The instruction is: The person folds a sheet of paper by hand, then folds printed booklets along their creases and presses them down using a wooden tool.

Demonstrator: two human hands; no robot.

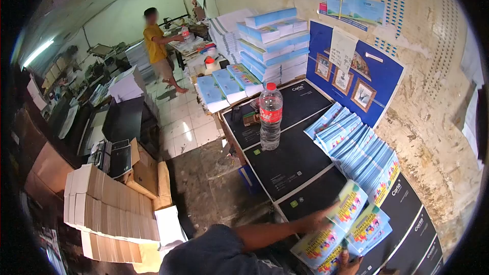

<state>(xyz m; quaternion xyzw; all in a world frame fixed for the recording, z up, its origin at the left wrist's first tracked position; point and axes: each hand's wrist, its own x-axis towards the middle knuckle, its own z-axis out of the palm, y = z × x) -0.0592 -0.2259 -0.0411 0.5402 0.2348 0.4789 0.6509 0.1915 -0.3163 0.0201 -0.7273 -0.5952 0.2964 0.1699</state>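
My left hand (pixel 320 219), blurred by motion, reaches across from the left and grips the edge of a colourful booklet (pixel 350 204), which is lifted and tilted. Beneath and beside it lie other booklets with yellow-green and blue covers (pixel 317 245). At the bottom, my right hand (pixel 349 264) holds a small bunch of these booklets, thumb on top; its other fingers are partly hidden. More of the same booklets lie just to the right (pixel 368 229). Farther up the table, a long fanned row of booklets (pixel 356 147) overlaps along the wall side.
A water bottle with a red cap (pixel 270 117) stands on the black-covered table (pixel 277 170). Tall paper stacks (pixel 275 46) rise behind it. A blue board (pixel 377 86) leans on the wall. Brown paper stacks (pixel 109 198) are at left. Another person (pixel 159 46) stands farther back.
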